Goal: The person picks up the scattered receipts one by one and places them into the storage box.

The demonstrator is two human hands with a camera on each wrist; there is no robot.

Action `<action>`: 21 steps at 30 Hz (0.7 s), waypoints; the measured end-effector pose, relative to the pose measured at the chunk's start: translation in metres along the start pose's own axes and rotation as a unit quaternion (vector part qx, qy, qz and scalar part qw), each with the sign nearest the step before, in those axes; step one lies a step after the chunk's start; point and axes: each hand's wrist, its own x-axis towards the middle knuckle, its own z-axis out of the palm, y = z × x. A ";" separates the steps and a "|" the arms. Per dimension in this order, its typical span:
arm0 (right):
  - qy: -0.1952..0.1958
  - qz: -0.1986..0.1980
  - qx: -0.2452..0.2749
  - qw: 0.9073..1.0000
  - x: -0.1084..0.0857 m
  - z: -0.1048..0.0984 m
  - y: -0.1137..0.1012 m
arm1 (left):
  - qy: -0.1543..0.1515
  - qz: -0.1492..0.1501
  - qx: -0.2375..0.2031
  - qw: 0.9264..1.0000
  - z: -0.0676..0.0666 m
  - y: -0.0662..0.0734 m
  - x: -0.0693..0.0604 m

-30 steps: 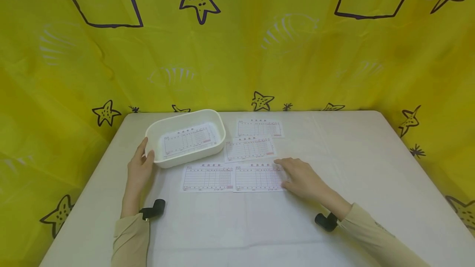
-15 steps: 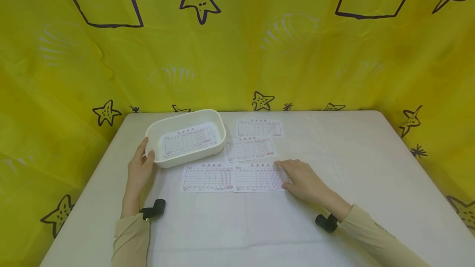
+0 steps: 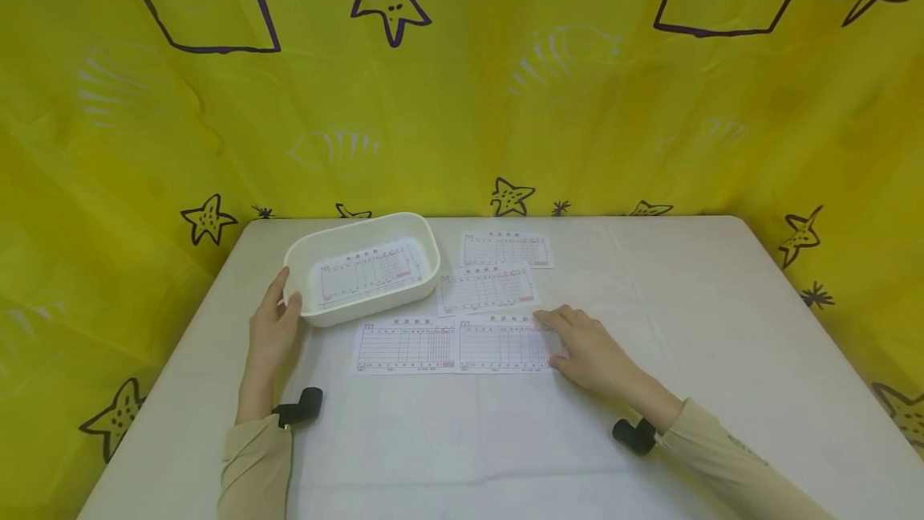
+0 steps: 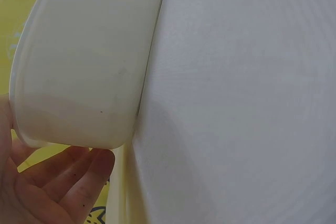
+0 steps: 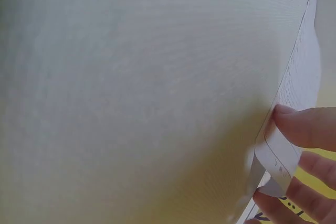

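My left hand (image 3: 272, 333) holds the left end of a white tray (image 3: 375, 305); in the left wrist view its fingers (image 4: 86, 187) lie against the tray's end wall (image 4: 79, 77). Printed slips (image 3: 368, 271) lie inside the tray. My right hand (image 3: 592, 350) pinches the right end of the front right slip (image 3: 498, 347), and in the right wrist view that slip's end (image 5: 275, 156) curls up between thumb and fingers. Left of it lies another slip (image 3: 404, 349). A tilted slip (image 3: 485, 292) and a further one (image 3: 505, 251) lie behind.
A white cloth covers the table (image 3: 447, 440). Behind it hangs a yellow curtain (image 3: 447, 119) with drawn stars. Black wrist devices sit by the left sleeve (image 3: 254, 464) and the right sleeve (image 3: 729, 456).
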 end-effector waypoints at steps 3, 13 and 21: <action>0.003 0.001 0.013 1.000 0.000 0.000 0.000 | -0.001 0.001 0.001 1.000 0.000 0.000 0.000; 0.001 0.042 0.074 0.996 0.003 -0.001 0.001 | 0.004 0.013 0.000 1.000 0.000 -0.003 0.001; -0.024 0.059 0.120 0.991 0.006 -0.003 0.005 | 0.004 0.008 0.001 1.000 0.000 -0.002 0.001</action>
